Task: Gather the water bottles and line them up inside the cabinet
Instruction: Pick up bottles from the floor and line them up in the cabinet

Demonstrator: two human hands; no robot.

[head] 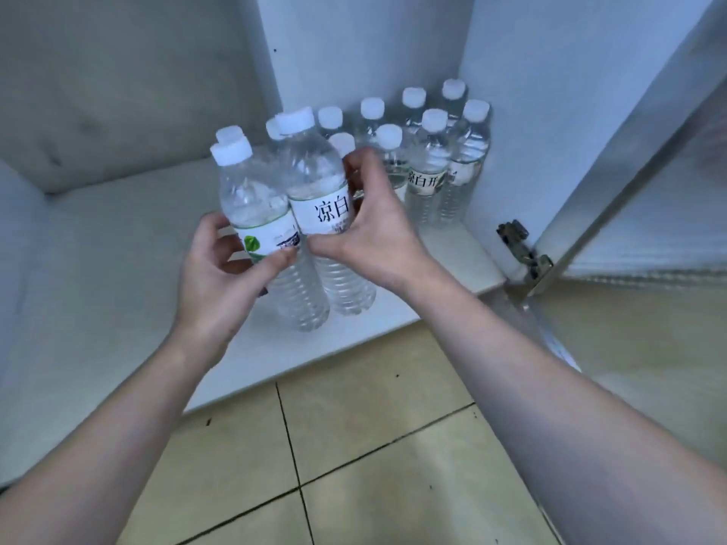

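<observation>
Two bottles sit mid-frame above the cabinet floor (pixel 118 230): our left hand (pixel 220 277) curls around the green-label bottle (pixel 255 202), our right hand (pixel 369 226) pinches the white-label bottle (pixel 318 179). Swinging them right risks toppling the standing row (pixel 429 163) at upper right.

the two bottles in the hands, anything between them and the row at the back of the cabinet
Nothing visible blocks them. The shelf left of the standing bottles is bare, so the held bottles could go down there, beside the front row.
</observation>
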